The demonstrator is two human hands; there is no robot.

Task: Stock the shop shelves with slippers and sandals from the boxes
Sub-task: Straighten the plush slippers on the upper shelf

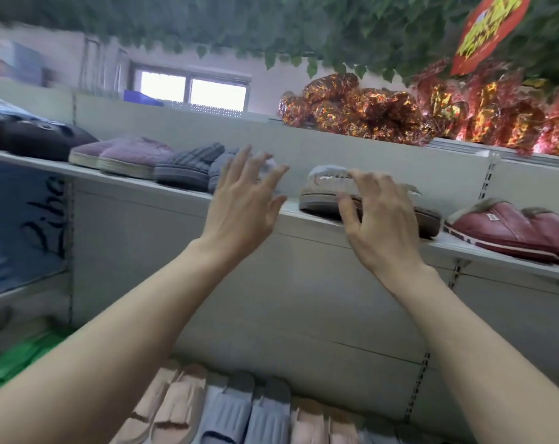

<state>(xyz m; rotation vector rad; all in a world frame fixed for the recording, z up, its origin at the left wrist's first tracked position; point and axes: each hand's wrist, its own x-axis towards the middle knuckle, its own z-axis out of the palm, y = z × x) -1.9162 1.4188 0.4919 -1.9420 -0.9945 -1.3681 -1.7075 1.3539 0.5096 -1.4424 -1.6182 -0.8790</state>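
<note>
Head view, mid-frame: I'm spreading my left hand [244,200] open beside the shelf [182,192], while my right hand [379,224] is curling, seemingly touching, the beige slipper [323,190].

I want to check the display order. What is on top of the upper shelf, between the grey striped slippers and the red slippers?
On the upper shelf a beige slipper shows. The right hand covers its middle; the left hand hides the rest.

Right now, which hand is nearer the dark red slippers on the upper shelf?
The right hand. It rests on the beige slipper just left of the dark red slippers; the left hand is farther left, by the grey striped slippers.
</note>
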